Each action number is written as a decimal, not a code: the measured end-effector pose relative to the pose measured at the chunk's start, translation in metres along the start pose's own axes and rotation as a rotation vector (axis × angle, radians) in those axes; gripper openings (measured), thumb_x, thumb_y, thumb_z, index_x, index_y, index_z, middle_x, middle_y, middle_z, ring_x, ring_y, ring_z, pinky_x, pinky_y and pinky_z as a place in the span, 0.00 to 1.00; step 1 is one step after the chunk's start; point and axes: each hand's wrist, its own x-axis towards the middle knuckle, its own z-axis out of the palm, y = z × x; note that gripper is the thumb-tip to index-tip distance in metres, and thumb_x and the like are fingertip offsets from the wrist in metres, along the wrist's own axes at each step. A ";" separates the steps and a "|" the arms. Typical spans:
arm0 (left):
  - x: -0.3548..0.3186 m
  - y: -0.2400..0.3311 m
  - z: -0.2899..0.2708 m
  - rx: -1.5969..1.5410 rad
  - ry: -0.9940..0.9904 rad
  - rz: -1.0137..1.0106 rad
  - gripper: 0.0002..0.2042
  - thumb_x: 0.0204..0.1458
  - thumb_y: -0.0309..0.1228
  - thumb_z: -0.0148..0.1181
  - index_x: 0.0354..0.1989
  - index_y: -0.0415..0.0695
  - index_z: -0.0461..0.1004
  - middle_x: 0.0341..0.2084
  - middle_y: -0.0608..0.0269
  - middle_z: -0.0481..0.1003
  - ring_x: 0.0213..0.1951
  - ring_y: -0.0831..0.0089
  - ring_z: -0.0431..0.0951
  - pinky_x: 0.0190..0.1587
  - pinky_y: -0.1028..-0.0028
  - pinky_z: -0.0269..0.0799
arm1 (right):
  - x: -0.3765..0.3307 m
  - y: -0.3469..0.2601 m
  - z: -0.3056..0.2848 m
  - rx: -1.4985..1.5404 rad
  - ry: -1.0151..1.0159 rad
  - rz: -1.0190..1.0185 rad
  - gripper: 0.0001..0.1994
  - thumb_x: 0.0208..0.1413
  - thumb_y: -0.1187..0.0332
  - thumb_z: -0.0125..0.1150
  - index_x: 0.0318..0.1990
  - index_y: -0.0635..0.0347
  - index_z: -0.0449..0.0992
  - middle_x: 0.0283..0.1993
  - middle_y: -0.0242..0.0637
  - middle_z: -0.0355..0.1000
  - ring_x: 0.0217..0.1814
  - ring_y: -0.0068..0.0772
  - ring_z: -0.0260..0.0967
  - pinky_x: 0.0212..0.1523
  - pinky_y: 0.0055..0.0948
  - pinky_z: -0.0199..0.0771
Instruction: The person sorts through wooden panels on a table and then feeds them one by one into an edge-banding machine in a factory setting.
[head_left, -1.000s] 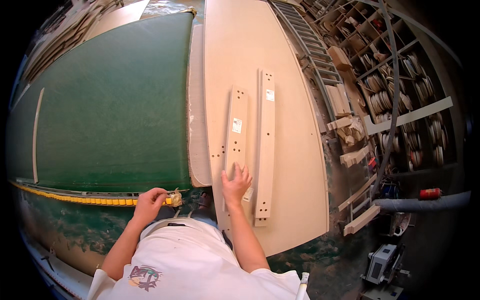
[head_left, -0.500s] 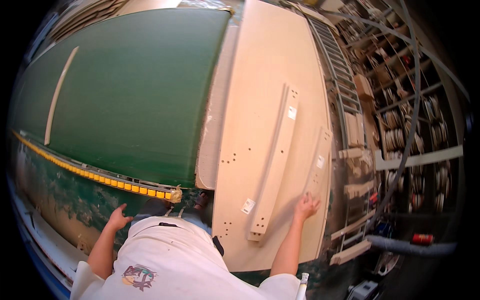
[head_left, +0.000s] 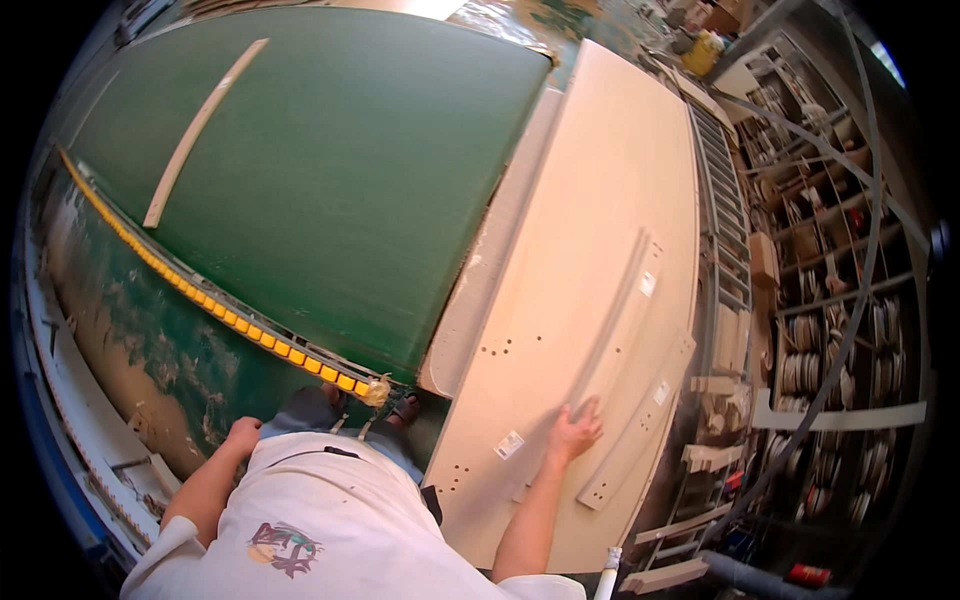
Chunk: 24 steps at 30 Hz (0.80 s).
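A large pale wooden board [head_left: 610, 180] stretches away in front of me on the right, with groups of drilled holes and a white label. Two long, slightly curved wooden strips lie on it, the left strip [head_left: 615, 315] and the right strip [head_left: 640, 430], each bearing a small label. Over the near part of the left strip is my right hand [head_left: 575, 432], fingers stretched and holding nothing; whether it touches the strip is unclear. My left hand [head_left: 243, 436] hangs beside my waist, its fingers turned away and blurred.
A green conveyor belt [head_left: 330, 180] fills the left, carrying one loose wooden strip [head_left: 203, 135]. Yellow rollers [head_left: 240, 325] line its near edge. Beyond the board run a metal roller track [head_left: 722, 190] and shelves [head_left: 800, 355] packed with coiled material. A hose [head_left: 860, 290] hangs there.
The view has turned, shifting the belt and board right. My right hand has moved from the right strip to the left strip. My left hand has drawn in beside my waist.
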 end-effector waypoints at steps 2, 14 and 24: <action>-0.017 0.011 -0.016 0.045 0.034 0.014 0.14 0.48 0.39 0.61 0.35 0.41 0.83 0.36 0.42 0.79 0.41 0.45 0.81 0.45 0.57 0.77 | 0.017 0.015 0.008 -0.031 -0.003 0.003 0.36 0.50 0.58 0.72 0.68 0.51 0.69 0.61 0.57 0.68 0.62 0.60 0.64 0.65 0.52 0.63; 0.051 -0.014 -0.041 -0.324 -0.167 0.376 0.18 0.56 0.35 0.57 0.55 0.47 0.78 0.48 0.46 0.80 0.51 0.51 0.80 0.54 0.62 0.74 | -0.001 -0.041 0.027 -0.166 0.115 -0.262 0.27 0.55 0.65 0.65 0.63 0.64 0.72 0.63 0.54 0.70 0.66 0.57 0.65 0.69 0.47 0.62; 0.166 -0.028 0.012 -0.377 -0.833 0.147 0.29 0.53 0.34 0.54 0.64 0.34 0.67 0.61 0.39 0.70 0.62 0.52 0.71 0.61 0.58 0.69 | -0.242 -0.503 0.033 0.607 -0.665 -0.863 0.20 0.57 0.69 0.65 0.57 0.65 0.76 0.60 0.49 0.73 0.64 0.51 0.69 0.65 0.41 0.67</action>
